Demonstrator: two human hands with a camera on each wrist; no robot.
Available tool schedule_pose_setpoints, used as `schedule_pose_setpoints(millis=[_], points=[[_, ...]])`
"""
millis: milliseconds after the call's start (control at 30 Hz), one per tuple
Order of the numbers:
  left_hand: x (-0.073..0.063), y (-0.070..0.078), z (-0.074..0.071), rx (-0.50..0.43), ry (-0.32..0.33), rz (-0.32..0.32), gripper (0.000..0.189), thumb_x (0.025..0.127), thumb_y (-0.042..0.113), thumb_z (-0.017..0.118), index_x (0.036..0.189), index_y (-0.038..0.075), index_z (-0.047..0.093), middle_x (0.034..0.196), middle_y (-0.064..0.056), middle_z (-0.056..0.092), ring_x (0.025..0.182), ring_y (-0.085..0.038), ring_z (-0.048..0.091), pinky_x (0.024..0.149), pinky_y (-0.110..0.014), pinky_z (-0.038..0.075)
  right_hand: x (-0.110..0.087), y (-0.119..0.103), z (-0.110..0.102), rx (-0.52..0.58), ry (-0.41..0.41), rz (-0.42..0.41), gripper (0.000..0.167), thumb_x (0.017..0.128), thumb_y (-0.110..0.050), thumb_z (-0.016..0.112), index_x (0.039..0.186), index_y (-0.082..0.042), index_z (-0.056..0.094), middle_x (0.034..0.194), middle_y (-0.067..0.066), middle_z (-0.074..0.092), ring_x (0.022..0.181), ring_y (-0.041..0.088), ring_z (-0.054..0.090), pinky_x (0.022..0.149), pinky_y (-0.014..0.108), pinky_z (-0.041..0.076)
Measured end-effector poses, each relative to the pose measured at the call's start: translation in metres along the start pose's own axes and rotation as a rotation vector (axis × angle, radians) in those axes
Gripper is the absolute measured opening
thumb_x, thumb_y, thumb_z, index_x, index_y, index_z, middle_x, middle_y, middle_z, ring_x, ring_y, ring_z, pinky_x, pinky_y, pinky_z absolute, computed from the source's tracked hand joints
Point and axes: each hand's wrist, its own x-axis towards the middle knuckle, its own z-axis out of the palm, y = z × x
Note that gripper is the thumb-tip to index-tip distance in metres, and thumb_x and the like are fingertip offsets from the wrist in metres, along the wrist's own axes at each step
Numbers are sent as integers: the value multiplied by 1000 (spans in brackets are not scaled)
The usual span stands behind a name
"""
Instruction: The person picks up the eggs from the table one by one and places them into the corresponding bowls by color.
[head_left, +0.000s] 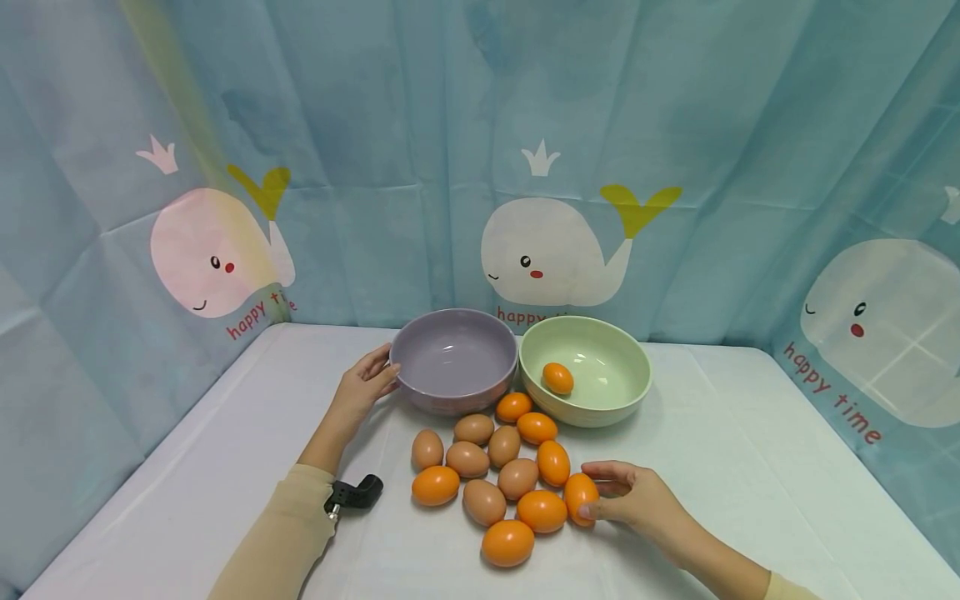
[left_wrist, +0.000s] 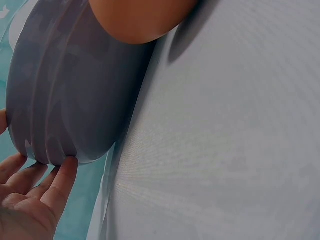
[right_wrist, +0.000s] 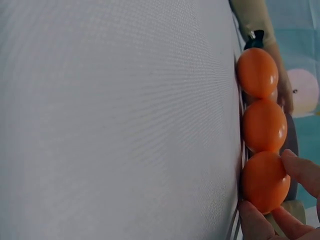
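Note:
My left hand (head_left: 363,385) holds the purple bowl (head_left: 454,400) by its left side, thumb at the rim. In the left wrist view, several fingertips (left_wrist: 69,167) rest against the bowl's ridged outer wall. At the right of a loose group of eggs, my right hand (head_left: 637,502) grips an orange egg (head_left: 581,500) between thumb and fingers. The right wrist view shows this gripped egg (right_wrist: 265,182) low on the white tabletop, with two more orange eggs lined up beyond it. Brown eggs (head_left: 484,502) and other orange eggs (head_left: 508,543) lie close together.
A light green bowl (head_left: 600,408) stands right beside the purple one, with one orange egg (head_left: 557,378) inside. Both bowls are near the back edge of the white table (head_left: 720,433). Behind them hangs a blue whale-print curtain (head_left: 420,125).

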Motion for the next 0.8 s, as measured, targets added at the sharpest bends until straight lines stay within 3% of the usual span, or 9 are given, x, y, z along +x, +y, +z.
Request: schedule_pose_setpoints(millis=[267, 567, 800], points=[[0, 0, 0, 2, 1, -4, 66, 101, 26, 60, 157, 9, 30, 163, -10, 31, 149, -27, 34, 102, -24, 53, -2, 0, -2, 10, -35, -33, 60, 75, -17, 87, 128, -2, 64, 121, 13, 71, 110, 22, 67, 90, 36, 61], [1, 0, 1, -5, 1, 8, 65, 101, 24, 59, 156, 7, 30, 162, -12, 31, 148, -28, 35, 106, -32, 50, -1, 0, -2, 12, -26, -22, 58, 75, -16, 86, 127, -2, 65, 121, 12, 72, 109, 20, 67, 90, 36, 61], [1, 0, 0, -8, -2, 10, 65, 101, 24, 59, 156, 6, 29, 162, -13, 31, 148, -28, 35, 106, -32, 50, 1, 3, -2, 26, -25, -25, 58, 76, -17, 86, 127, -2, 65, 119, 11, 72, 106, 17, 67, 86, 33, 62]])
